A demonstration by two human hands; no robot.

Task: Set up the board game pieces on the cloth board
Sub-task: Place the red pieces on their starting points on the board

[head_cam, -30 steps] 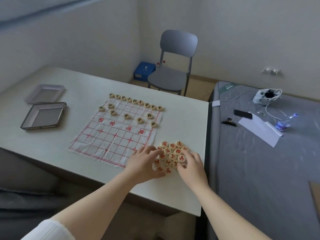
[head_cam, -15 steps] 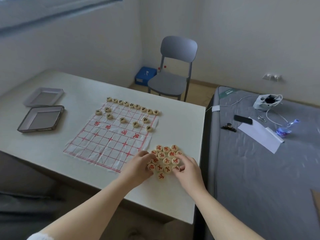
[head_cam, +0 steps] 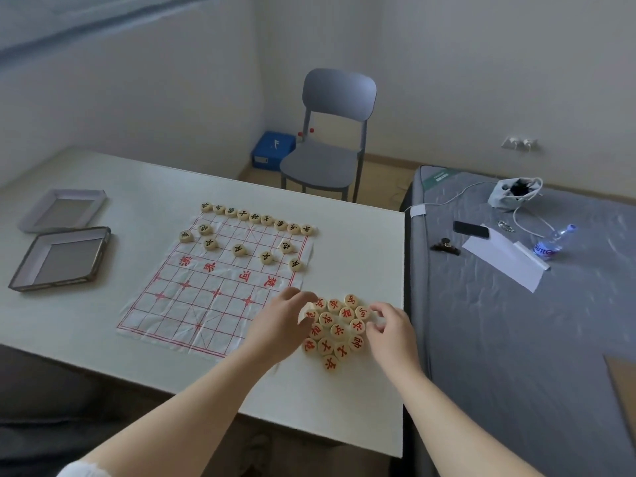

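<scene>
Hands on either flank of red-lettered pieces [head_cam: 339,330], heaped on bare desk [head_cam: 361,242] just right of cloth board [head_cam: 213,290]. Left hand [head_cam: 280,323]: fingers curled, pinching pale piece [head_cam: 304,313] tipped on edge at heap's left side. Right hand [head_cam: 392,330]: fingers curled at heap's right side; holding anything or not, cannot tell. Black-lettered pieces [head_cam: 258,218] in row along board's far edge, more just inside. Dark-rimmed tray [head_cam: 62,259] and pale tray [head_cam: 62,210] far left on desk. Grey chair [head_cam: 330,132] beyond desk, bed [head_cam: 516,339] at right.
</scene>
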